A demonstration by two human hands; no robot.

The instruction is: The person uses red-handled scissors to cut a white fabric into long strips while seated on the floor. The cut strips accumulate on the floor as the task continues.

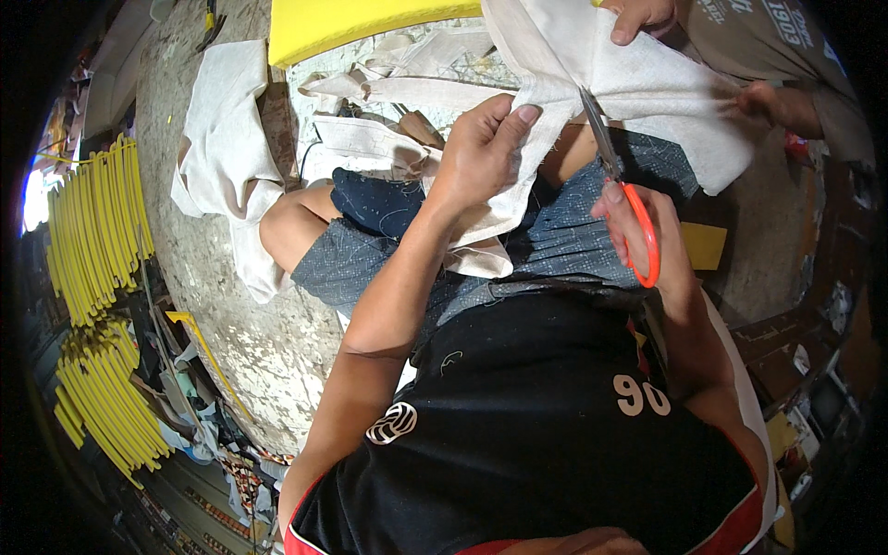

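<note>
White cloth (647, 83) stretches across the upper middle, above my lap. My left hand (483, 148) is closed on its near edge, thumb on top. In my right hand (661, 231) is a pair of scissors (606, 139) with red handles, its blades pointing up and away at the cloth, near a slit running from the blade tips. A loose flap of the cloth hangs below my left hand onto my lap. At the far right, another person's hands (643, 17) touch the same cloth, one at its top and one at its right corner.
More white cloth (222, 120) lies on the worn table (199, 277) at left. Cloth strips (416, 91) lie beyond my lap, beside a yellow padded piece (370, 26). Stacks of yellow strips (97, 231) stand at far left. A yellow angled bar (208, 356) lies along the table edge.
</note>
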